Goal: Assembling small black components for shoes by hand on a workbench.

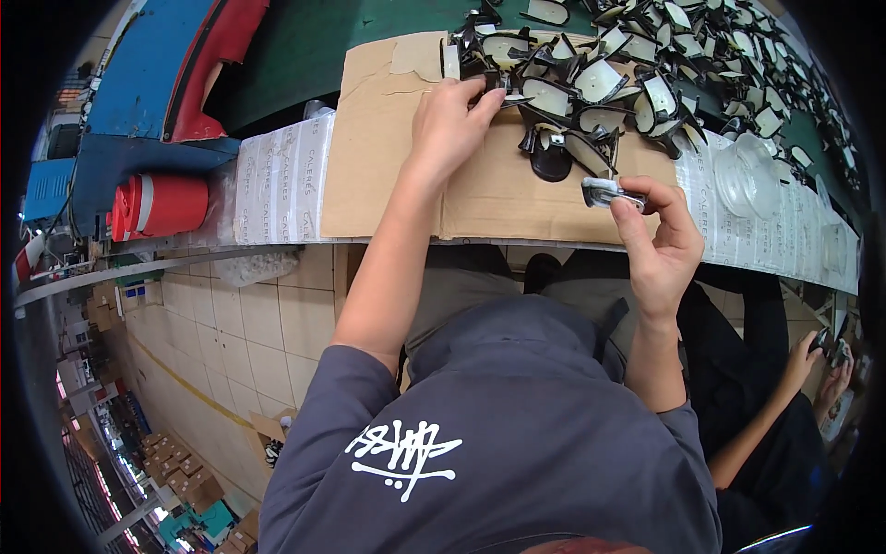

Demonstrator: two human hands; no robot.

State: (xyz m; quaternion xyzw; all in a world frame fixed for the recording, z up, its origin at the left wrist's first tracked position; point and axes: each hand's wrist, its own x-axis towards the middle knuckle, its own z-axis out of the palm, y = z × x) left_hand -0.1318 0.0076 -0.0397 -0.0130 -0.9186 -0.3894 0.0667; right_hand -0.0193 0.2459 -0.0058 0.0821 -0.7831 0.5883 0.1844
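My left hand (452, 125) is at the near left edge of a heap of glossy black curved pieces with cream faces (598, 81), which look like shoe heels. Its thumb and fingers close on a dark piece (498, 81) there, partly hidden by the fingers. Off to the right, my right hand (663, 231) is raised over the front edge of the cardboard sheet (392, 157). Between thumb and fingertips it pinches a small silvery metal clip with a white pad (604, 192). A rounded black piece (551, 162) lies between the two hands.
More black pieces spread to the far right over the green table (323, 46). At the right stands a clear round plastic container (746, 175). A red jug (161, 205) sits at the left beside a blue machine frame (129, 83). A co-worker's hands (817, 369) hold something at the right.
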